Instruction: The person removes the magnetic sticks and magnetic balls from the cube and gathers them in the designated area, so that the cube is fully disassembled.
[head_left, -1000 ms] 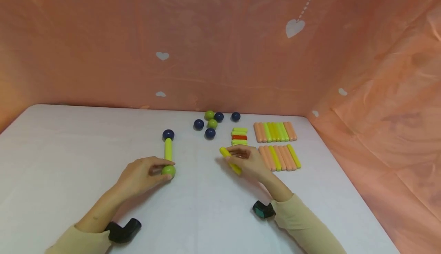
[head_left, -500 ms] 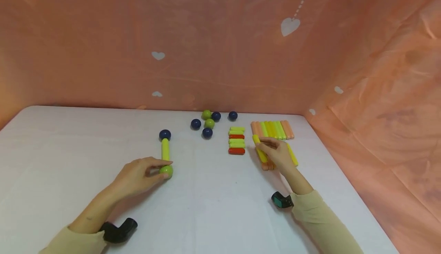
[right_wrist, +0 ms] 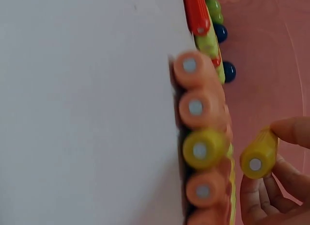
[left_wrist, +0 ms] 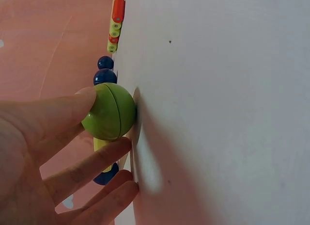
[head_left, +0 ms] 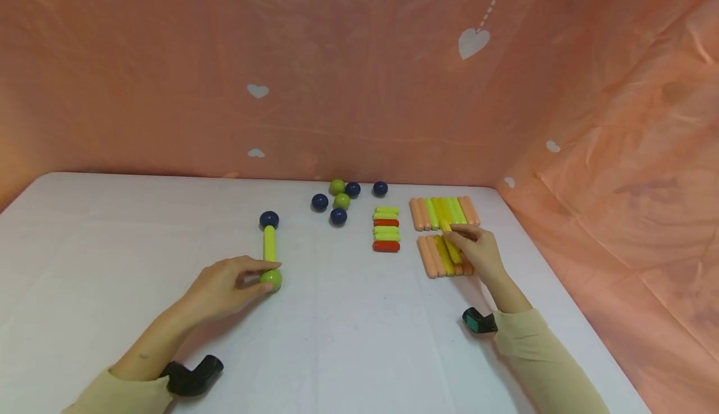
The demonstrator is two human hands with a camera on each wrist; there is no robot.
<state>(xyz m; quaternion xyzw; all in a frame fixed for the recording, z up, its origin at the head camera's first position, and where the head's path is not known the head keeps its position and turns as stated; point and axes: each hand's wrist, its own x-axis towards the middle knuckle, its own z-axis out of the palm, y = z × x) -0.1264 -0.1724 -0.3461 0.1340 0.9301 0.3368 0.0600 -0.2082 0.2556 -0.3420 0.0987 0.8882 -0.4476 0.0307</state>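
My left hand (head_left: 224,286) pinches a green ball (head_left: 272,279) between thumb and finger on the white table. A yellow-green rod (head_left: 269,243) runs from this ball to a navy ball (head_left: 269,219) behind it. On the right, my right hand (head_left: 483,255) pinches a yellow magnetic rod (right_wrist: 259,154) by its side. This rod hangs over the nearer row of peach and yellow rods (head_left: 429,258), apart from them in the right wrist view. Pale round magnet tips show on the rod ends there. The hand hides the row's right end.
A farther row of peach, yellow and green rods (head_left: 416,214) lies behind the near one. Short green and red rods (head_left: 386,246) are stacked in a column to its left. Loose navy and green balls (head_left: 339,216) sit near the table's back edge, before an orange curtain (head_left: 359,89).
My right hand has carried the yellow rod rightward, from beside the short rods to above the near row. The left hand keeps its pinch on the green ball; the head view shifted slightly.
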